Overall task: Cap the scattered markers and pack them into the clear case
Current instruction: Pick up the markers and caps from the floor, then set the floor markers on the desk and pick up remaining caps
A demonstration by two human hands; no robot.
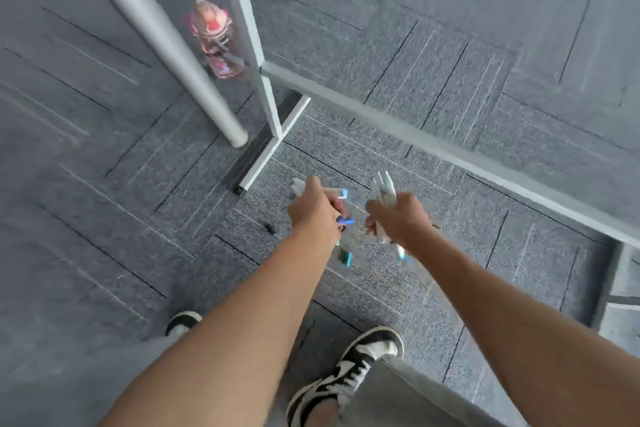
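Motion blur smears most of what I see from the head view, so I report only what holds up. Both forearms reach forward and down over grey carpet tiles [121, 184].

Right hand [398, 218] is curled round a bundle of white markers [383, 189]; their ends fan out above the fist, and more white barrel shows below it. I cannot count them, and I cannot tell which are capped.

Left hand [313, 210] has its fingers curled on something thin with a blue-tinted edge [341, 193]. It may be the clear case, since transparent glints continue below the hand near [346, 256], but the blur stops me from saying so firmly. A bit of white [298, 185] pokes out beyond the knuckles; I cannot identify it.

The 2 hands sit close together, not touching.

On the carpet just left of the left wrist lies 1 small dark object [268, 228], possibly a marker cap.

Farther off stands a white metal frame [258, 45] with a round white leg [166, 45] beside it, and a rail [450, 149] runs off to the right. A pink and clear bottle [214, 38] shows between the leg and the frame, blurred.

Below, I see 2 black-and-white sneakers [349, 371] and grey trouser legs [408, 395].
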